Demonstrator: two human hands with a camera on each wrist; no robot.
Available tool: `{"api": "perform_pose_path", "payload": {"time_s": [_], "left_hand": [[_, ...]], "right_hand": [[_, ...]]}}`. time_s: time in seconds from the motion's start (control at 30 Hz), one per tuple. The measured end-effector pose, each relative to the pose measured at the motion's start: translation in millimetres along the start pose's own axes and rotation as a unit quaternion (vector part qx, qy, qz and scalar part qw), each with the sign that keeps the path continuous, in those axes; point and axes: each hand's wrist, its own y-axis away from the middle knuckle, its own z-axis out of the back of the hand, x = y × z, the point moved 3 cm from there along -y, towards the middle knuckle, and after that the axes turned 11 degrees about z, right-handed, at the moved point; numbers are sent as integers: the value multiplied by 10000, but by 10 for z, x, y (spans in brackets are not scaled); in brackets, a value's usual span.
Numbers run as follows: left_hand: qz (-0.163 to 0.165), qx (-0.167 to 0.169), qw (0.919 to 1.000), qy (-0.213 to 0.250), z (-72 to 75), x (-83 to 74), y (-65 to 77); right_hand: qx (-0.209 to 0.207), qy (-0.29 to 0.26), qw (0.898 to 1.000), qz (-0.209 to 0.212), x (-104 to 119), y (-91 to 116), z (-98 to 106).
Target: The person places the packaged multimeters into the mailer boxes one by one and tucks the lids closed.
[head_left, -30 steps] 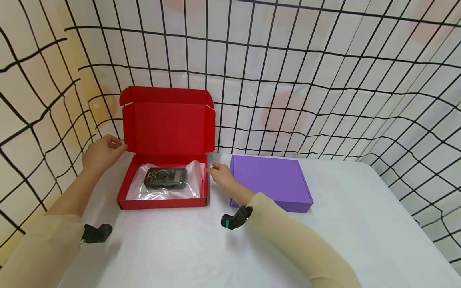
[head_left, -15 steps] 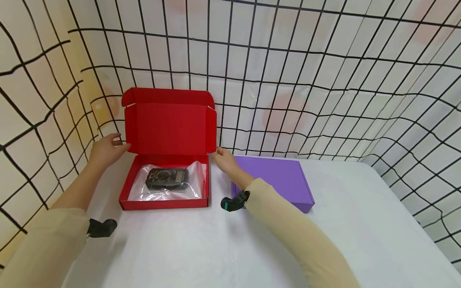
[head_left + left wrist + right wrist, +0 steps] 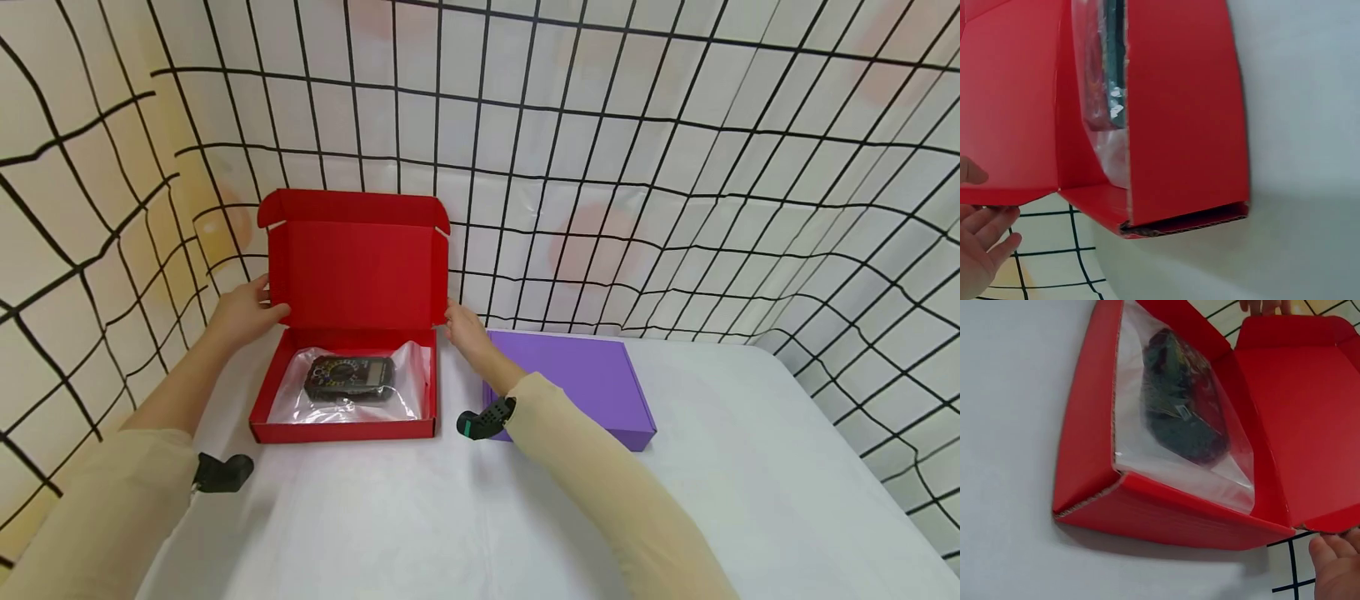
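A red cardboard box (image 3: 342,432) stands on the table with its lid (image 3: 360,275) raised at the back. Inside, a black multimeter (image 3: 349,377) lies in a clear plastic bag (image 3: 408,392). My left hand (image 3: 243,315) holds the lid's left side flap low down, its thumb over the inner face and the fingers outside, as the left wrist view shows. On the opposite side, my right hand (image 3: 467,333) pinches the lid's right flap near the hinge. In the right wrist view its fingers (image 3: 1329,545) lie against the flap's outer side; the thumb is out of view there.
A closed purple box (image 3: 573,383) lies just right of the red one, partly behind the right forearm. White cloth covers the table (image 3: 750,467). Black-gridded white curtains (image 3: 585,150) hang behind and on both sides.
My right hand has moved up from the red box's right wall to the lid's right flap. My left hand has moved slightly right, its thumb further over the left flap.
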Motion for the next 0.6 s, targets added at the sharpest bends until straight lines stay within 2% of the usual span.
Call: {"api": "perform_pose_path", "payload": {"time_s": [0.1,0.13,0.27,0.43,0.53,0.6], "left_hand": [[21,75,10000,1,-28,6,4],[34,94,10000,-5,-32,11,6],[69,129,9999,-50,-43,26,22],[45,105,9999,59,-59,24,63],[100,268,9994,178,-74,33,100],[138,425,9987,237,-76,47,125]], "right_hand": [[155,-896,9958,-84,-502,-332,-34],[219,-979,9949,-141,-539,-349,-46],[216,-955,9950,-182,-606,-357,-77],[159,-1188,9925,-219,-732,-380,-63],[195,-1328,9908,-179,-763,-366,-33],[231,-1341,9904,-236,-621,-252,-20]]}}
